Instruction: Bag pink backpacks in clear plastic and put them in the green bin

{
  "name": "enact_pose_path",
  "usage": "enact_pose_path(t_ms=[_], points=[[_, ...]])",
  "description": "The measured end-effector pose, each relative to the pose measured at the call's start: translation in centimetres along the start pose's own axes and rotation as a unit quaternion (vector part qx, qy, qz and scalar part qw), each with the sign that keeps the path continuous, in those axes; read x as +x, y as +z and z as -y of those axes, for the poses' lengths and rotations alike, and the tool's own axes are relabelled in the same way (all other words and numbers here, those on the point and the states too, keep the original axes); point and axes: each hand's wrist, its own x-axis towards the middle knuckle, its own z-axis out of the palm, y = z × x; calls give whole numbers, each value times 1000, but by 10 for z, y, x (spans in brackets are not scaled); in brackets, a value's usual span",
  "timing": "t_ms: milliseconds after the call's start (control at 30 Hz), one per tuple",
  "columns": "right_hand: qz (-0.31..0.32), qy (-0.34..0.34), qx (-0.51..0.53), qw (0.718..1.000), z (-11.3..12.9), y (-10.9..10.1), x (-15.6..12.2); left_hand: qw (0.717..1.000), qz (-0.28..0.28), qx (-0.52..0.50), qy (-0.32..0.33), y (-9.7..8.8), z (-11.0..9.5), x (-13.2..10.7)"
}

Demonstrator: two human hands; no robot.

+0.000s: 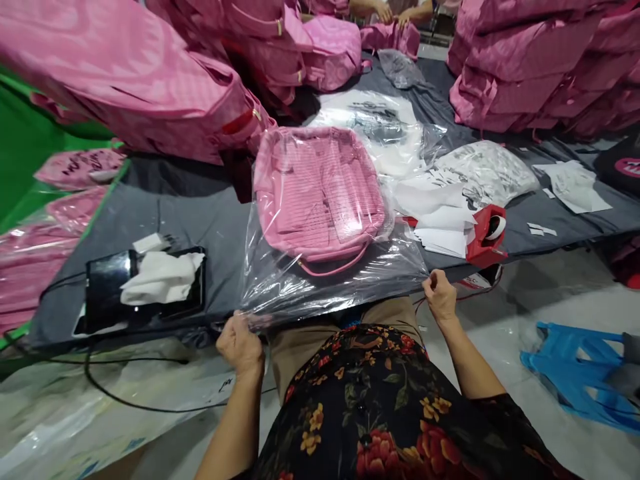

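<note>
A pink backpack (320, 193) lies flat inside a clear plastic bag (340, 287) on the dark-covered table, with its carry loop towards me. The bag's near edge stretches along the table's front edge. My left hand (241, 343) is closed on the left corner of that edge, its fingers pinching the film. At the opposite corner, my right hand (440, 295) also pinches the plastic between thumb and fingers. Between the two hands the film is spread wide and wrinkled. Both hands are just off the table's front edge.
Pink bags are heaped at the back left (165, 87) and back right (530, 67). A red tape dispenser (486, 237) and white papers (443, 227) lie right; a black tablet (107, 287) lies left. Another person's hands (395, 15) work at the far end. A blue stool (583, 373) stands on the floor.
</note>
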Motion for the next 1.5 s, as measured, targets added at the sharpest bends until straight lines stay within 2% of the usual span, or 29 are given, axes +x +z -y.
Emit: enact_pose_path(t_ms=[100, 233, 300, 367, 467, 567, 633, 733, 767, 833, 900, 967, 1000, 1033, 1100, 1233, 1300, 1333, 1400, 1500], points=[[10, -28, 8, 1000, -3, -6, -9, 997, 25, -47, -55, -1, 1, -8], [37, -57, 24, 997, -12, -22, -20, 996, 36, -14, -82, -17, 15, -25], [23, -56, 41, 997, -11, -26, -18, 997, 38, 0, -74, -21, 17, -32], [7, -45, 84, 995, -6, -23, -11, 999, 4, 6, -38, -19, 12, -34], [21, 8, 157, 987, 6, -12, 1, 997, -64, -30, -11, -11, -1, -27], [3, 68, 172, 983, 9, -9, 3, 995, -82, -61, -13, -10, -6, -24], [-6, 92, 158, 983, 2, -18, 1, 996, -52, -64, -26, -16, -2, -30], [41, 108, 160, 980, -15, -35, 2, 993, 38, -92, -65, -30, 8, -38], [59, 120, 183, 974, -20, -38, 7, 991, 43, -108, -71, -35, 10, -36], [94, 171, 262, 945, -25, -35, 23, 989, 10, -130, -66, -40, 7, -22], [166, 239, 346, 892, -21, -21, 44, 992, 2, -118, -54, -39, -4, 1], [256, 289, 382, 839, -10, -3, 64, 994, 71, -63, -47, -31, -17, 26], [287, 303, 379, 826, -2, 4, 71, 992, 114, -29, -41, -25, -24, 35], [299, 309, 367, 824, 7, 9, 76, 988, 148, 2, -33, -20, -30, 41], [277, 297, 331, 852, 22, 12, 78, 985, 166, 43, -10, -12, -37, 43], [195, 186, 247, 931, 38, 3, 68, 990, 116, 65, 38, -10, -37, 32], [172, 131, 223, 950, 37, -1, 66, 993, 96, 48, 40, -14, -34, 34], [173, 128, 228, 949, 34, -3, 67, 996, 88, 20, 25, -14, -34, 38], [200, 179, 286, 920, 27, -3, 71, 993, 85, -80, -35, -14, -34, 46], [264, 273, 444, 812, 15, -1, 78, 950, 99, -263, -138, -14, -37, 54]])
